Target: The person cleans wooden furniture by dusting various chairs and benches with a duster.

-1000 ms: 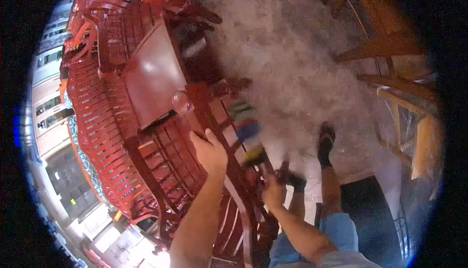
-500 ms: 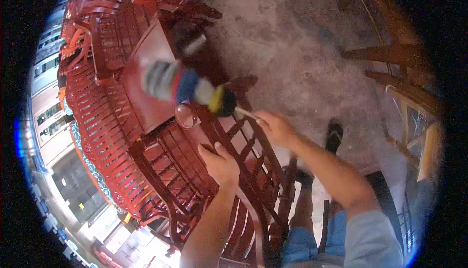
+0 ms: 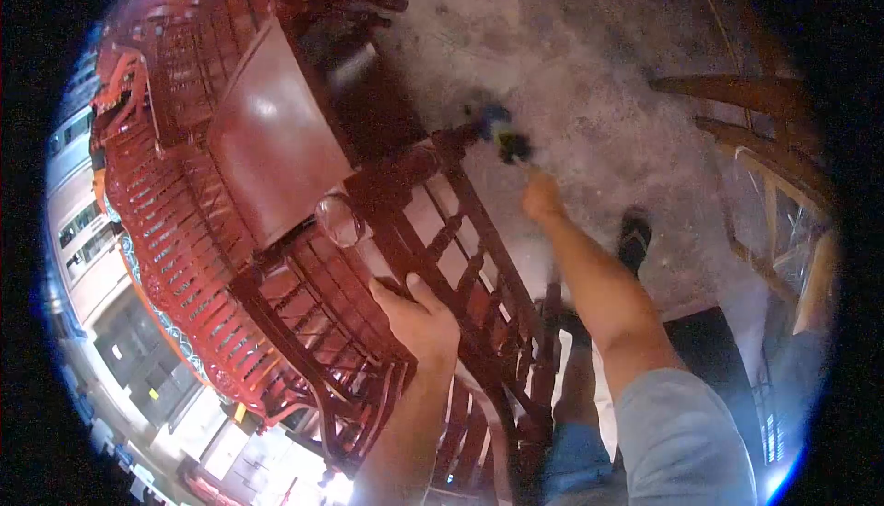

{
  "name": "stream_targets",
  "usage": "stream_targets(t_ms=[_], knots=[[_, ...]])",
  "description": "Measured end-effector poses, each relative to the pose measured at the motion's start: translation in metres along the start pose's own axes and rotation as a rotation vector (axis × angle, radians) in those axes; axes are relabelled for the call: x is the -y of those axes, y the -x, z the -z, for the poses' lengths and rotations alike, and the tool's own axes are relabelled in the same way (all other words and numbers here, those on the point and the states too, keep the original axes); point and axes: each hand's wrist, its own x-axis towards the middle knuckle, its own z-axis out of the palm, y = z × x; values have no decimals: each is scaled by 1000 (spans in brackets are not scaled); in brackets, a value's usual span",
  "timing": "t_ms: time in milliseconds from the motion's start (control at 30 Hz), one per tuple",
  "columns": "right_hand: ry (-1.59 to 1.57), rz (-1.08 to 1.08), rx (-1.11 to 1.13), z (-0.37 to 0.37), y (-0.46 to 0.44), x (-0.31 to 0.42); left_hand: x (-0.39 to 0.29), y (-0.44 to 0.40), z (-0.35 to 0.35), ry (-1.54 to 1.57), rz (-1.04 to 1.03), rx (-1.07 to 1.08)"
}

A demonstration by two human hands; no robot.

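- The right hand point(image 3: 543, 197) is closed around the handle of a blurry duster point(image 3: 500, 133), beside the red wooden bench point(image 3: 262, 138).
- The left hand point(image 3: 422, 322), half open, touches the bench's arm point(image 3: 379, 265).

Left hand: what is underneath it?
A glossy red-brown armrest runs under the left hand, showing on both sides of it. The stretch beneath the palm is covered and cannot be seen.
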Motion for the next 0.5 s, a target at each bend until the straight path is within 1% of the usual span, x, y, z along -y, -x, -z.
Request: stream_targets(t_ms=[67, 133, 200, 267, 300, 333, 367, 400, 467, 500], knots=[[-122, 11, -102, 0, 17, 8, -2, -2, -2, 3, -12, -10], [-295, -319, -96, -10, 36, 17, -4, -1, 1, 7, -7, -4], [-222, -323, -158, -12, 69, 33, -8, -2, 4, 30, 13, 22], [-150, -238, -146, 26, 130, 78, -7, -1, 3, 18, 20, 27], [-243, -314, -82, 38, 163, 91, -6, -1, 2, -1, 15, 16], [-409, -289, -89, 38, 209, 91, -5, -1, 0, -19, 8, 6], [-316, -283, -93, 31, 258, 84, -2, -1, -2, -26, -14, -7], [-349, -364, 39, 40, 305, 83, 2, 0, -4, -33, -34, -21], [-458, -487, 40, -11, 383, 15, 1, 0, -6, -34, -54, -47], [-512, -550, 36, -15, 408, 2, -1, 0, -6, -36, -48, -57]])
